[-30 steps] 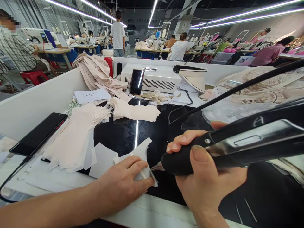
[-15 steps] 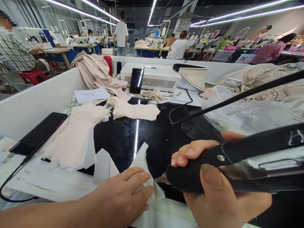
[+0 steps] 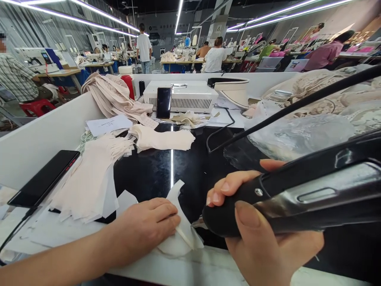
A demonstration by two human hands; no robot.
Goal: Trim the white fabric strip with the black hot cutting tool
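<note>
A black handheld tool [image 3: 297, 198] with a metal strip and a cord is wrapped in my right hand [image 3: 262, 238]; its narrow metal tip [image 3: 199, 223] points left, close to a curved white piece [image 3: 186, 226]. That piece lies at the near edge of the black glossy surface [image 3: 149, 167]. My left hand [image 3: 145, 226] is pressed on it, fingers together, and the fingertips are bent over its left side. Whether there is cloth beneath my palm is hidden. Behind my left hand, part of another white sheet [image 3: 126, 200] sticks out.
Stacks of pale cut cloth [image 3: 86, 174] and a power bank [image 3: 44, 178] are at the left. A phone [image 3: 164, 102] leans on a white vented box [image 3: 193, 95] at the back. Plastic bags [image 3: 300, 131] lie right, under the black cord [image 3: 268, 119]. Several people sit or stand beyond.
My left hand has moved a little left and its fingers have drawn together over the white piece. The view has shifted slightly; the tool stays in my right hand near the piece.
</note>
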